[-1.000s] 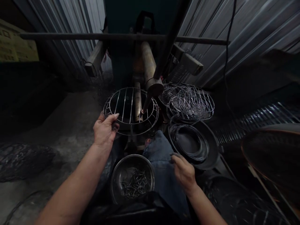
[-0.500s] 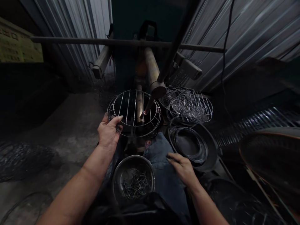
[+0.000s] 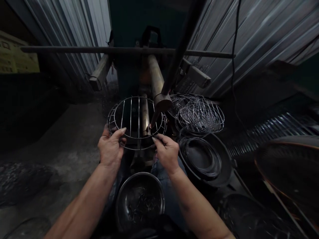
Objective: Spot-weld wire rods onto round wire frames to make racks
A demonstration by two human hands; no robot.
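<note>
A round wire rack (image 3: 139,121), two rings joined by parallel bars and short spokes, is held out in front of me, nearly level. My left hand (image 3: 111,146) is closed around its near-left rim, thumb on top. My right hand (image 3: 166,151) pinches the near-right rim; whether a small piece is also between those fingertips is hidden. The rack lies over a brass-coloured bar (image 3: 146,116). A dark rod (image 3: 156,116) slants down from above, its tip close to that bar and glowing faintly. Below my hands, a metal bowl (image 3: 119,199) holds short bent wire pieces (image 3: 141,205).
On the right lie piled wire racks (image 3: 201,114) and a dark basin (image 3: 225,162) with wire rings (image 3: 215,161). A thick cylinder (image 3: 156,78) and a crosswise bar (image 3: 87,49) stand ahead. A yellow crate (image 3: 18,56) is at far left.
My right hand has come up and left from above my knee to the rack's near-right rim. My left hand keeps its grip. The whole view has shifted slightly.
</note>
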